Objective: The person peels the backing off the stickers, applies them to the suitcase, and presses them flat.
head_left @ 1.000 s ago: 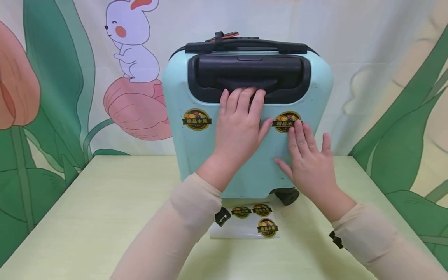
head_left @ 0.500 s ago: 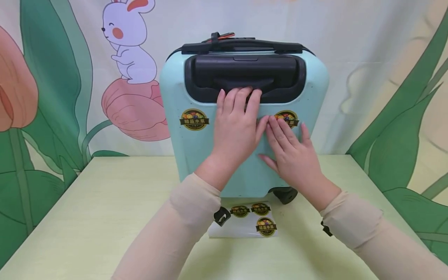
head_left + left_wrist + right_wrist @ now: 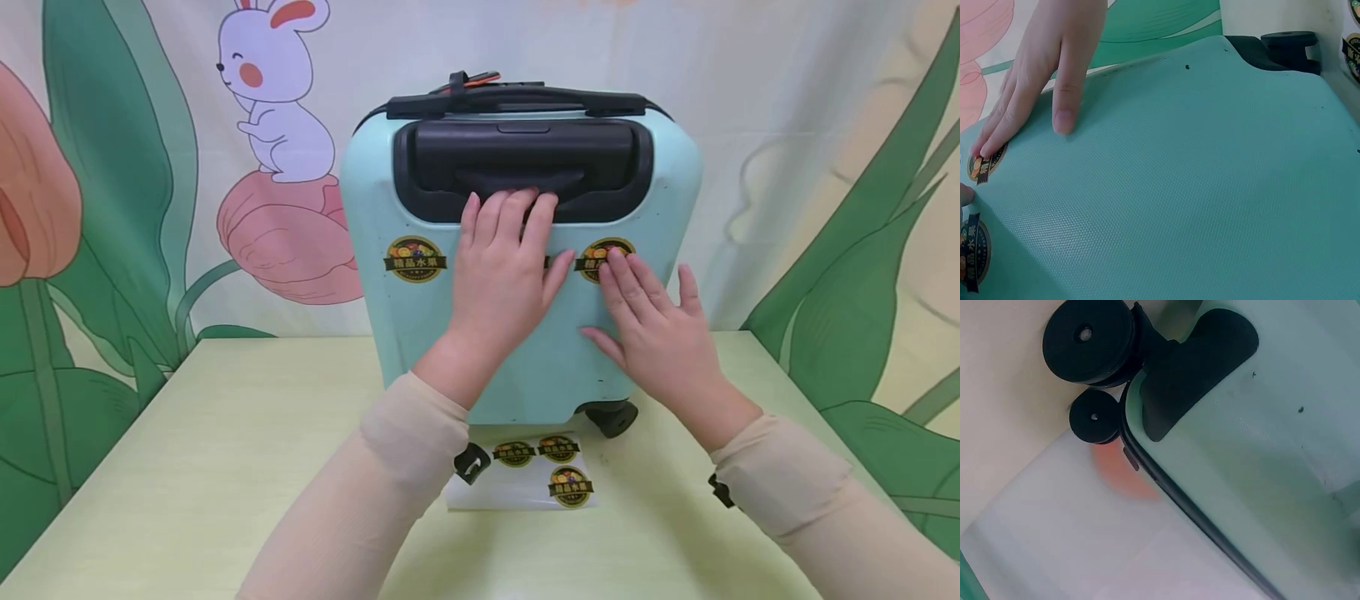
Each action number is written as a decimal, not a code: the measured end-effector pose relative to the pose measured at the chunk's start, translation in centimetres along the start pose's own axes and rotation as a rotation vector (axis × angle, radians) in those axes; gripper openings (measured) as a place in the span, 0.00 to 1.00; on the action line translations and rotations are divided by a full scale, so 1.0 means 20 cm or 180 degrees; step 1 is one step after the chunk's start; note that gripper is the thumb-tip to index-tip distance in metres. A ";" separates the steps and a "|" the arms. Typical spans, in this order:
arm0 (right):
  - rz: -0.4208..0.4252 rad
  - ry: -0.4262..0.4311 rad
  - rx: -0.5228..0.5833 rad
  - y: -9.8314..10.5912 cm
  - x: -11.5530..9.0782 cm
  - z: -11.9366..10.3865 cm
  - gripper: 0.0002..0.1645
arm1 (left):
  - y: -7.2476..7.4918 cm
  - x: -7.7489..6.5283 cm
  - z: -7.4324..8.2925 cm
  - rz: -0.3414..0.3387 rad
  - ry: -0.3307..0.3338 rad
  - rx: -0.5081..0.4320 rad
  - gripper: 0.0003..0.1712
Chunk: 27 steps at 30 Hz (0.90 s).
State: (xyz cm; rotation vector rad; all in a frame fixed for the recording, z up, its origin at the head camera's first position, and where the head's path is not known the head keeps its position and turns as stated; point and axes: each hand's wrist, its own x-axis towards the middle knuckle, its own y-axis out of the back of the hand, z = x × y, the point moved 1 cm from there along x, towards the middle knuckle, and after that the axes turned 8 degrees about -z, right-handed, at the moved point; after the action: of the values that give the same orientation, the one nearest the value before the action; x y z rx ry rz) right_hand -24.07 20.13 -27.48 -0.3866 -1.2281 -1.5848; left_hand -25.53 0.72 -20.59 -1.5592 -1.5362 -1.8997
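Evidently the pale turquoise suitcase (image 3: pixel 555 375) is a stiff hard shell; it stands on the worktop (image 3: pixel 300 433), and I judge it more bulky than heavy (what it holds, if anything, cannot be seen). With a caster wheel (image 3: pixel 615 419) at its foot, it may roll or rock if pushed unevenly. The left hand (image 3: pixel 501 271) lies across its front, fingertips at the lower edge of the black handle recess (image 3: pixel 607 210); whether that grip hooks the rim or merely rests there, I cannot tell. The right hand (image 3: pixel 660 337) has its grip released, straight fingers laid over part of a round fruit sticker (image 3: pixel 592 257) on the shell below the recess. That sticker is probably thin, flexible and easily creased, so its outer edge is the place to hold it. For the suitcase, the top handle (image 3: pixel 555 100) seems surest, since the rounded sides offer little purchase.
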 end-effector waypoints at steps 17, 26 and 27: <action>0.0003 0.0171 0.0140 0.02 0.08 -0.06 0.37 | 0.01 0.00 0.00 0.0018 0.0045 -0.0161 0.20; 0.0062 -0.0192 -0.0015 0.07 0.05 -0.05 0.38 | 0.02 0.00 -0.01 -0.0061 -0.0009 -0.0133 0.21; 0.0084 -0.0174 -0.0013 0.07 0.05 -0.06 0.37 | 0.02 0.00 -0.01 -0.0070 -0.0009 -0.0136 0.21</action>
State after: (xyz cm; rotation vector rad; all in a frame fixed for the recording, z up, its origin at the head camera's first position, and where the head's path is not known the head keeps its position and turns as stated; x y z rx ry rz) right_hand -22.97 18.72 -26.57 -0.4499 -1.2565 -1.5634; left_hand -25.35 0.41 -20.44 -1.5694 -1.5298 -1.9555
